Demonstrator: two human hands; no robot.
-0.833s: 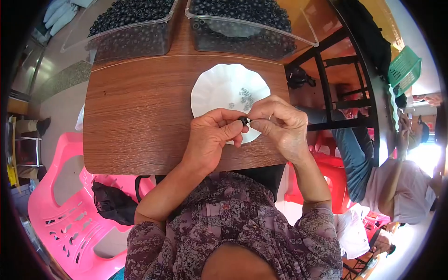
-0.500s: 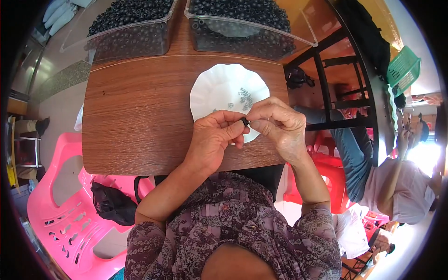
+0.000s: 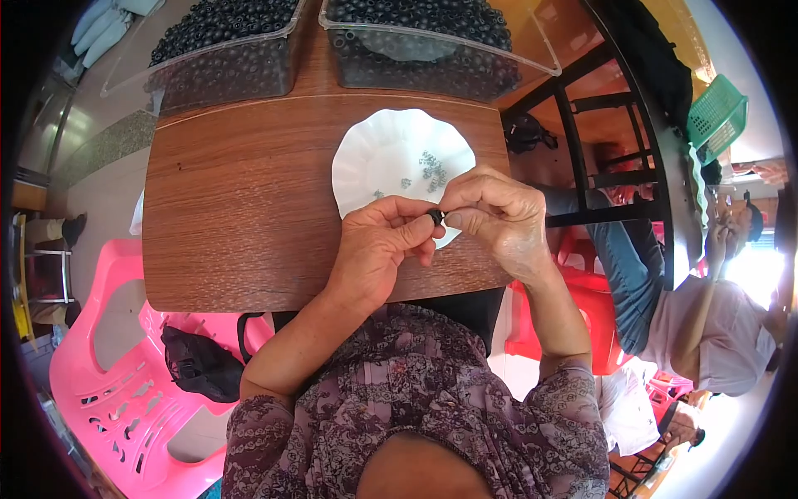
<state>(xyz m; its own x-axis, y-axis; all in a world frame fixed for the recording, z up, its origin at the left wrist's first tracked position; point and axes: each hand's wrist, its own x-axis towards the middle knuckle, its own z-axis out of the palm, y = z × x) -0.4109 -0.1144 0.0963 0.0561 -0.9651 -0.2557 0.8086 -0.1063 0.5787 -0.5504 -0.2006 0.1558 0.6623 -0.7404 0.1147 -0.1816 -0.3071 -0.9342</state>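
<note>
Maybe this one small black piece (image 3: 435, 216) is only partway done, because both hands are busy at it, between their fingertips. Ahead of the hands, two clear tubs, the left tub (image 3: 249, 37) and the right tub (image 3: 449, 46), hold heaps of black pieces (image 3: 224, 21); I can't tell if those are done. Little clear bits (image 3: 432, 170) lie just past the fingers in a white dish (image 3: 374, 150), so there seem to be some left to use.

The left hand (image 3: 374, 245) pinches the black piece with finger and thumb. The right hand (image 3: 507, 220) bends in, its fingertips close together at the piece's side; I can't tell what they grip. Both arms reach forward, and the hands meet above the bench (image 3: 233, 216) at the dish's near edge.
</note>
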